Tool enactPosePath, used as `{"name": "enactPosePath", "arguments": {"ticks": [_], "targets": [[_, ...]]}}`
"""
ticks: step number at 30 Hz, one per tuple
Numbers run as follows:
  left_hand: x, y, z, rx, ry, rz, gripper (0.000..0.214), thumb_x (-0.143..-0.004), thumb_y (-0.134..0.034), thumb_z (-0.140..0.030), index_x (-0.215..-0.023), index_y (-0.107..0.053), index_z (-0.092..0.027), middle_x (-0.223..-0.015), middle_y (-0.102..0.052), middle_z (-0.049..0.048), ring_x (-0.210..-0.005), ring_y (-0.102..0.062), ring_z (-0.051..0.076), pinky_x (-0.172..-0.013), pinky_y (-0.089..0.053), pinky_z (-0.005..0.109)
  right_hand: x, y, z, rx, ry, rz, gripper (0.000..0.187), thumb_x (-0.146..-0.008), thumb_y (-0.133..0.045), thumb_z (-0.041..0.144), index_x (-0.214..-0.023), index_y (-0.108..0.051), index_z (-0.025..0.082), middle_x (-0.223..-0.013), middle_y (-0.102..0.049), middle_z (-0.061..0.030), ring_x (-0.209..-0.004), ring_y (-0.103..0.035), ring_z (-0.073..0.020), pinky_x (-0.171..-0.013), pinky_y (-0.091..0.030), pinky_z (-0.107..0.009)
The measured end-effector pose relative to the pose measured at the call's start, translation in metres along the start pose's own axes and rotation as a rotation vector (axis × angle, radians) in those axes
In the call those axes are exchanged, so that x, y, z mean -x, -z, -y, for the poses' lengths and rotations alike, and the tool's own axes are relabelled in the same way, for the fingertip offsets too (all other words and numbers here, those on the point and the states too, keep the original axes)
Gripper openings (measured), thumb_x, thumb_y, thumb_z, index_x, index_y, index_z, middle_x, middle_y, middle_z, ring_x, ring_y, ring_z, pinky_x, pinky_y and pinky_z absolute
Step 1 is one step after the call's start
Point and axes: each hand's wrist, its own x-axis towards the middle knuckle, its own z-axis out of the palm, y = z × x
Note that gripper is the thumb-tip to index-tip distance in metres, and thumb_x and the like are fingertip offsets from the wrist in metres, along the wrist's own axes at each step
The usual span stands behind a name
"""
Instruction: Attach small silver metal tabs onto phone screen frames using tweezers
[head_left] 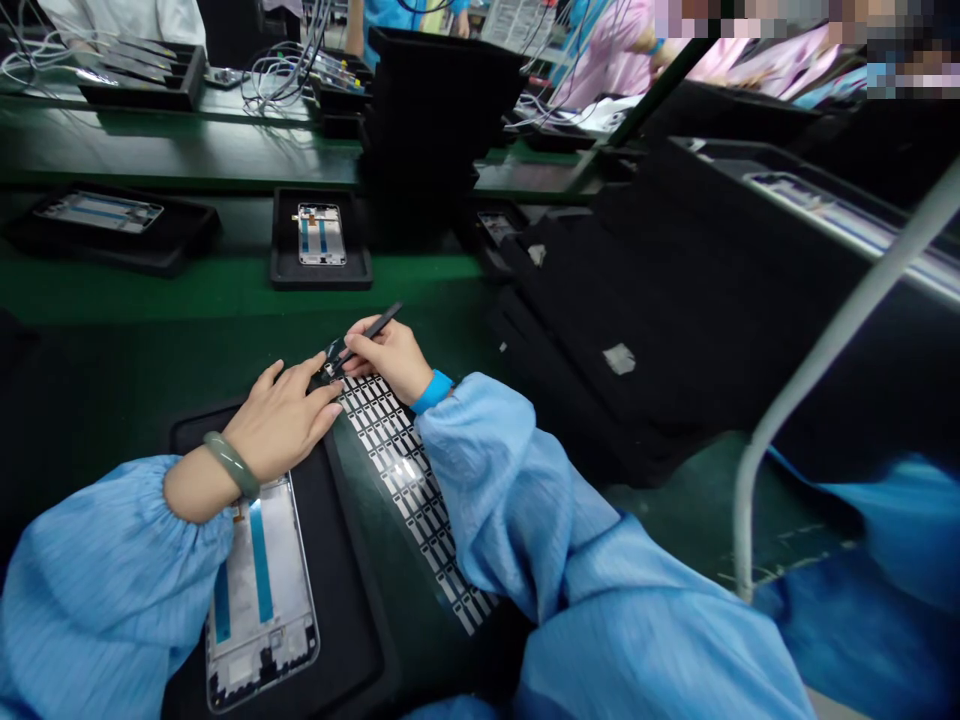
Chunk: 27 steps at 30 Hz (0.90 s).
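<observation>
Several black trays (321, 278), green workbench (225, 290)

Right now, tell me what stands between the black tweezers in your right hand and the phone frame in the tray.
Your left hand lies between the black tweezers and the phone frame, its blue sleeve covering part of the frame's far end.

The piece (333, 358) at the tweezers (378, 330) (partly hidden) is too small to identify.

Bright, even light leaves soft shadows, glare spots the label sheet (401, 470), and wide-angle distortion bends the edges.
</observation>
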Motion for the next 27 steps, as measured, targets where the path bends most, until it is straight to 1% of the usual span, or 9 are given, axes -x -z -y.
{"name": "enactPosePath", "arguments": {"ticks": [3,5,7,9,11,15,19,22,27], "targets": [[0.000,0.001,0.002,0.061,0.012,-0.023,0.041,-0.091,-0.030,-0.039,-0.120,-0.053,-0.022,-0.143,-0.028,0.0159,-0.131,-0.030,0.029,-0.104,-0.026,0.054,0.006,0.002,0.008,-0.133,-0.006,0.020,0.007,-0.076,-0.060,0.016,-0.077,-0.053,0.015,-0.061,-0.064,0.0017,-0.048,-0.061,-0.0069,-0.047,-0.053,-0.015],[0.001,0.004,0.003,0.160,0.025,-0.080,0.039,-0.089,-0.037,-0.040,-0.118,-0.055,-0.022,-0.145,-0.021,0.0146,-0.130,-0.031,0.030,-0.103,-0.028,0.052,0.013,0.002,0.014,-0.205,0.028,0.025,0.010,-0.075,-0.062,0.020,-0.079,-0.054,0.015,-0.064,-0.066,0.0012,-0.049,-0.061,-0.0058,-0.048,-0.053,-0.014],[0.004,0.010,0.004,0.307,0.078,-0.191,0.039,-0.086,-0.044,-0.042,-0.115,-0.056,-0.019,-0.139,-0.030,0.0144,-0.125,-0.039,0.027,-0.102,-0.033,0.046,0.021,0.000,0.018,-0.252,0.074,0.040,0.016,-0.074,-0.065,0.025,-0.080,-0.054,0.016,-0.067,-0.067,0.0011,-0.051,-0.062,-0.0054,-0.050,-0.053,-0.013],[0.008,0.017,0.003,0.490,0.159,-0.311,0.036,-0.083,-0.048,-0.043,-0.106,-0.059,-0.018,-0.122,-0.047,0.0114,-0.114,-0.049,0.022,-0.098,-0.038,0.039,0.030,-0.007,0.021,-0.273,0.115,0.064,0.020,-0.073,-0.067,0.029,-0.081,-0.054,0.016,-0.070,-0.067,0.0010,-0.054,-0.063,-0.0057,-0.052,-0.053,-0.014],[0.014,0.024,0.000,0.674,0.228,-0.375,0.028,-0.081,-0.051,-0.042,-0.095,-0.061,-0.020,-0.101,-0.057,0.0058,-0.101,-0.055,0.018,-0.092,-0.042,0.035,0.038,-0.015,0.023,-0.278,0.146,0.079,0.022,-0.072,-0.068,0.031,-0.083,-0.054,0.017,-0.071,-0.067,0.0011,-0.057,-0.064,-0.0066,-0.054,-0.054,-0.015],[0.025,0.029,-0.005,0.900,0.359,-0.393,0.022,-0.078,-0.055,-0.041,-0.079,-0.061,-0.020,-0.086,-0.058,0.0012,-0.085,-0.055,0.015,-0.078,-0.043,0.028,0.050,-0.030,0.023,-0.198,0.237,0.105,0.024,-0.072,-0.068,0.032,-0.084,-0.054,0.017,-0.073,-0.067,0.0008,-0.059,-0.065,-0.0085,-0.056,-0.055,-0.019],[0.032,0.027,-0.005,0.962,0.447,-0.370,0.021,-0.077,-0.056,-0.039,-0.072,-0.059,-0.020,-0.077,-0.056,-0.0012,-0.075,-0.052,0.013,-0.070,-0.040,0.026,0.058,-0.036,0.021,-0.061,0.342,0.104,0.025,-0.072,-0.067,0.036,-0.084,-0.055,0.017,-0.078,-0.064,0.0001,-0.066,-0.066,-0.0105,-0.064,-0.057,-0.023],[0.033,0.028,-0.004,0.971,0.462,-0.372,0.020,-0.076,-0.057,-0.039,-0.071,-0.059,-0.020,-0.078,-0.058,-0.0013,-0.077,-0.053,0.014,-0.072,-0.041,0.026,0.062,-0.037,0.021,-0.008,0.364,0.090,0.028,-0.071,-0.067,0.039,-0.084,-0.054,0.018,-0.082,-0.062,-0.0002,-0.074,-0.066,-0.0126,-0.070,-0.058,-0.027],[0.035,0.029,-0.005,1.051,0.499,-0.389,0.025,-0.075,-0.058,-0.043,-0.083,-0.060,-0.019,-0.082,-0.062,0.0004,-0.079,-0.058,0.016,-0.074,-0.045,0.029,0.065,-0.040,0.024,-0.018,0.322,0.069,0.032,-0.072,-0.065,0.042,-0.087,-0.052,0.018,-0.081,-0.064,-0.0002,-0.066,-0.066,-0.0105,-0.066,-0.057,-0.025]]}}
